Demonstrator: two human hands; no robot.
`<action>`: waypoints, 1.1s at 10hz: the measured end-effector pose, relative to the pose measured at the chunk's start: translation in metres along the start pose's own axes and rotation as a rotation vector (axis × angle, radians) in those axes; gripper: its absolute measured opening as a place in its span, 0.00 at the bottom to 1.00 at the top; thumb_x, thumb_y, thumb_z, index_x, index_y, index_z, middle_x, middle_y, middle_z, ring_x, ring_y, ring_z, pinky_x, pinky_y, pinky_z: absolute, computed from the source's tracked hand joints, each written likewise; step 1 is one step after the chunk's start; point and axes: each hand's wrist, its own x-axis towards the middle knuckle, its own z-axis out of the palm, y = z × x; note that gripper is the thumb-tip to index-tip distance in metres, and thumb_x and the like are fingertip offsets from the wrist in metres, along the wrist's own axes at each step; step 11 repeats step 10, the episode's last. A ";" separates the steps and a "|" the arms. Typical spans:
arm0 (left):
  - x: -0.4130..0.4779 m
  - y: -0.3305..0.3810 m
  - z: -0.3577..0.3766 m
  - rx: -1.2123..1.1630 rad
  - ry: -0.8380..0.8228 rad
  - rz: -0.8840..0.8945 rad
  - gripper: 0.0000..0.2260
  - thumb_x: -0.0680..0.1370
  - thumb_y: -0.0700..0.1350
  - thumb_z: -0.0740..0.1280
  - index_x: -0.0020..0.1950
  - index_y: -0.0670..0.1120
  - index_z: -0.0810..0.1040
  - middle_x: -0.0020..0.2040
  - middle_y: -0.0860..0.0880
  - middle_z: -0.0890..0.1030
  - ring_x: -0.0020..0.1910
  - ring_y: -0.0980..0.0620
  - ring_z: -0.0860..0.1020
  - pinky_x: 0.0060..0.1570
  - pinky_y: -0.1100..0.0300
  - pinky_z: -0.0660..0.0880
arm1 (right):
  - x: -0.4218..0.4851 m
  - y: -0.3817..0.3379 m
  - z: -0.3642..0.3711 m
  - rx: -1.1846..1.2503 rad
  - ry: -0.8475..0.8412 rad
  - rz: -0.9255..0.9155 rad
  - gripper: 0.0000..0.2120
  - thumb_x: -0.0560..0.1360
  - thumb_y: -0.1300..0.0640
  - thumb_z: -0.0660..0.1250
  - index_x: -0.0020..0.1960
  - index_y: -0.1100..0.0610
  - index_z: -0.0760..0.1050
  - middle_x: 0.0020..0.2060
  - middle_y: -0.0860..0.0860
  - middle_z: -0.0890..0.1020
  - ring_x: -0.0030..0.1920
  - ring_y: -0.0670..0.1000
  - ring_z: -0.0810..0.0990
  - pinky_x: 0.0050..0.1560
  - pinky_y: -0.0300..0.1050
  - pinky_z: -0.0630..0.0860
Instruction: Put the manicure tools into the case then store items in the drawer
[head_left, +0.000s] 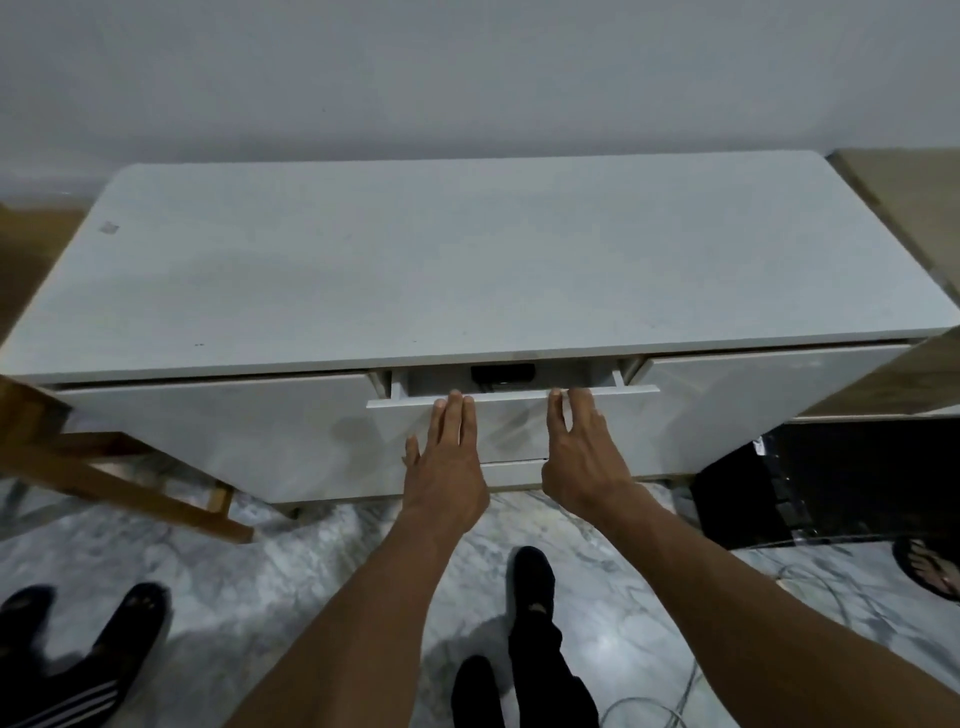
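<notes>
The white cabinet (467, 249) has its middle drawer (514, 431) pulled out only a little. Through the narrow gap I see a dark case (501, 374) lying inside, mostly hidden under the cabinet top. My left hand (447, 457) lies flat on the drawer front, fingers straight and reaching its top edge. My right hand (582, 452) rests beside it in the same way, fingers slightly spread. Neither hand holds anything.
A wooden frame (130, 483) leans at the cabinet's lower left. A black panel (831, 478) stands on the floor at the right, with cables (810, 587) near it. Another person's feet (78, 660) are at the lower left and a sandalled foot (930, 566) at the far right.
</notes>
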 end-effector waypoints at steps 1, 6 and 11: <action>0.015 0.000 -0.003 0.005 0.029 0.003 0.42 0.75 0.41 0.64 0.78 0.45 0.36 0.79 0.49 0.37 0.77 0.49 0.37 0.74 0.44 0.50 | 0.018 0.003 -0.003 -0.026 -0.005 -0.021 0.42 0.73 0.59 0.62 0.77 0.66 0.41 0.76 0.63 0.48 0.77 0.63 0.46 0.78 0.54 0.50; 0.045 0.000 0.002 0.022 0.101 0.006 0.42 0.74 0.41 0.64 0.78 0.41 0.38 0.78 0.42 0.43 0.78 0.44 0.42 0.74 0.53 0.55 | 0.049 0.009 -0.011 -0.022 0.036 -0.071 0.41 0.70 0.58 0.63 0.77 0.67 0.47 0.76 0.62 0.50 0.77 0.63 0.45 0.76 0.51 0.52; 0.001 -0.023 -0.008 -0.040 -0.142 -0.038 0.34 0.80 0.46 0.59 0.79 0.48 0.41 0.78 0.41 0.46 0.74 0.43 0.61 0.69 0.54 0.64 | 0.038 0.010 -0.069 0.223 -0.111 -0.038 0.31 0.76 0.51 0.64 0.76 0.55 0.57 0.72 0.58 0.67 0.69 0.61 0.70 0.67 0.53 0.70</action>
